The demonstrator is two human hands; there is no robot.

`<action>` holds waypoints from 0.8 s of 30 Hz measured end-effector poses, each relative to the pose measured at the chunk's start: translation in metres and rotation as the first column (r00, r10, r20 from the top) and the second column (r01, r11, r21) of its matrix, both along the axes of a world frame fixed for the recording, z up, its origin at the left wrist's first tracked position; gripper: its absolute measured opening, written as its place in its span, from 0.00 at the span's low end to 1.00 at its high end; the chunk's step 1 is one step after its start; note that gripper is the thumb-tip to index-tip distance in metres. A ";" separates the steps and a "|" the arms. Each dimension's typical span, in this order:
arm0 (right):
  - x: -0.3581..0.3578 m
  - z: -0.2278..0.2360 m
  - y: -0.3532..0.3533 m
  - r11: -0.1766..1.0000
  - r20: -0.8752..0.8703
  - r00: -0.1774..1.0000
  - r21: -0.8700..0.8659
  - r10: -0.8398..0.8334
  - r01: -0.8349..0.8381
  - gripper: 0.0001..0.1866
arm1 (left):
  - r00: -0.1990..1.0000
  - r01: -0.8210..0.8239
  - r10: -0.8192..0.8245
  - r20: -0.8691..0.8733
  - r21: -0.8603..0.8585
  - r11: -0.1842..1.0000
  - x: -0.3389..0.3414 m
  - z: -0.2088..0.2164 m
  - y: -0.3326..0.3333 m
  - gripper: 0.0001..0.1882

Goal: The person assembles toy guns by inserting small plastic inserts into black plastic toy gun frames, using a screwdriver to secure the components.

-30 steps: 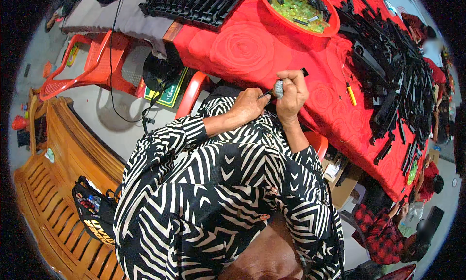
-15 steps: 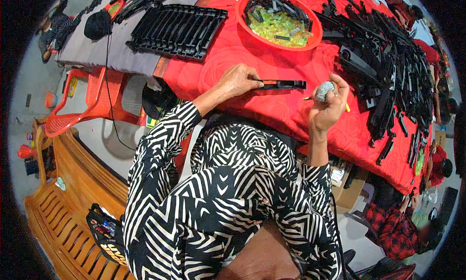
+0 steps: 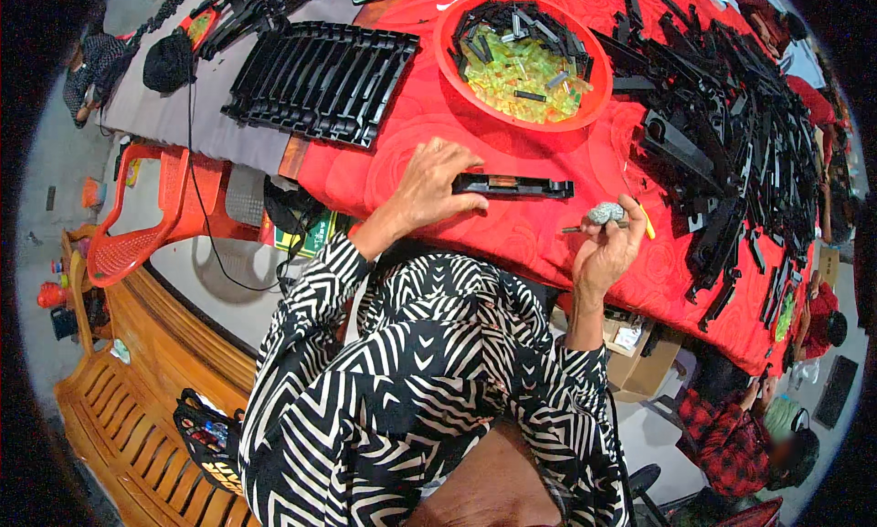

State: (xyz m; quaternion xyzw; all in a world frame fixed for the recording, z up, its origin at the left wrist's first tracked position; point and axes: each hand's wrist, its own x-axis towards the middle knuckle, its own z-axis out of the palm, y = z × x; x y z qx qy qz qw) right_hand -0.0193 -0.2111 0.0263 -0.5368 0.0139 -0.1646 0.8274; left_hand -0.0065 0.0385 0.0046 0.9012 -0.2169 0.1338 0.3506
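Observation:
A long black plastic part [image 3: 530,187] with a copper-coloured strip in it lies crosswise on the red cloth in front of me. My left hand [image 3: 427,187] is at its left end, thumb and fingers spread on either side of it; I cannot tell if they touch it. My right hand [image 3: 603,256] is closed around the grey-white wrapped handle of a thin-shafted tool [image 3: 607,214]. The shaft points left, near the part's right end. A yellow slim object [image 3: 648,221] shows just beyond the right fingers.
A red basin [image 3: 594,107] holds yellow-green translucent pieces and small dark strips. Black slatted parts [image 3: 320,79] lie in a row at the far left. A large heap of black parts [image 3: 731,171] covers the right. A red chair [image 3: 146,244] and wooden bench [image 3: 137,417] stand left; a co-worker [image 3: 740,445] sits right.
My left fingers have spread from their pinch on the black part's end. The right hand's tool has tilted, so its shaft shows more plainly. The whole view has shifted slightly.

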 end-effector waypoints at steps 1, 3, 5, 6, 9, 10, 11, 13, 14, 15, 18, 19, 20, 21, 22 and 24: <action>0.001 0.002 -0.002 1.000 -0.031 0.999 0.013 -0.023 0.024 0.17 | 1.000 -0.014 0.014 0.000 0.001 1.000 -0.003 0.000 0.001 0.27; 0.001 0.010 -0.002 0.998 -0.060 0.998 0.049 -0.033 0.036 0.17 | 1.000 -0.013 0.014 0.003 -0.046 0.999 -0.006 -0.005 0.005 0.27; 0.005 0.016 -0.002 0.998 -0.075 0.996 0.043 -0.038 0.042 0.17 | 1.000 -0.020 0.019 -0.019 -0.083 0.996 -0.008 -0.007 0.007 0.29; 0.004 0.016 -0.003 0.998 -0.083 0.995 0.034 -0.047 0.050 0.17 | 0.999 -0.022 0.019 -0.033 -0.084 0.996 -0.010 -0.004 0.006 0.29; 0.005 0.009 -0.002 0.996 -0.108 0.994 0.092 -0.012 0.022 0.16 | 0.994 -0.040 0.025 -0.105 -0.140 0.989 -0.012 -0.003 0.006 0.30; 0.006 0.007 -0.001 0.992 -0.120 0.993 0.122 0.004 0.011 0.16 | 0.993 -0.042 0.026 -0.112 -0.138 0.990 -0.012 -0.003 0.006 0.30; 0.008 0.005 0.001 0.993 -0.135 0.991 0.116 -0.005 0.020 0.16 | 0.995 -0.039 0.025 -0.097 -0.138 0.990 -0.012 -0.002 0.007 0.31; 0.008 0.004 0.004 0.992 -0.160 0.987 0.125 0.007 0.013 0.16 | 0.996 -0.039 0.027 -0.089 -0.136 0.990 -0.013 0.000 0.007 0.31; 0.009 0.004 0.005 0.991 -0.178 0.984 0.134 0.016 0.008 0.16 | 0.995 -0.038 0.024 -0.099 -0.136 0.990 -0.013 0.001 0.007 0.32; 0.010 0.005 0.006 0.991 -0.180 0.983 0.134 0.016 0.009 0.16 | 0.994 -0.036 0.021 -0.107 -0.138 0.990 -0.013 0.001 0.007 0.32; 0.015 0.008 0.004 0.991 -0.176 0.984 0.135 0.018 0.006 0.16 | 0.995 -0.026 0.011 -0.101 -0.139 0.990 -0.011 -0.001 0.007 0.32; 0.017 0.009 -0.001 0.985 -0.115 0.988 0.151 0.100 -0.083 0.15 | 0.995 -0.022 0.008 -0.098 -0.140 0.990 -0.011 0.001 0.006 0.32; 0.019 0.010 -0.005 0.972 -0.050 0.982 0.159 0.181 -0.171 0.15 | 0.995 -0.022 0.009 -0.102 -0.127 0.992 -0.012 0.003 0.005 0.30; 0.023 0.013 -0.007 0.972 -0.038 0.983 0.161 0.181 -0.173 0.15 | 0.995 -0.025 0.015 -0.098 -0.109 0.994 -0.011 0.007 0.005 0.28; 0.026 0.018 -0.009 0.985 -0.103 0.980 0.023 0.172 -0.170 0.13 | 0.996 -0.024 0.015 -0.083 -0.106 0.994 -0.012 0.007 0.006 0.28; 0.037 0.029 -0.008 0.979 -0.144 0.978 -0.119 0.149 -0.166 0.12 | 0.998 -0.005 0.002 -0.064 -0.053 0.999 -0.016 0.002 0.007 0.23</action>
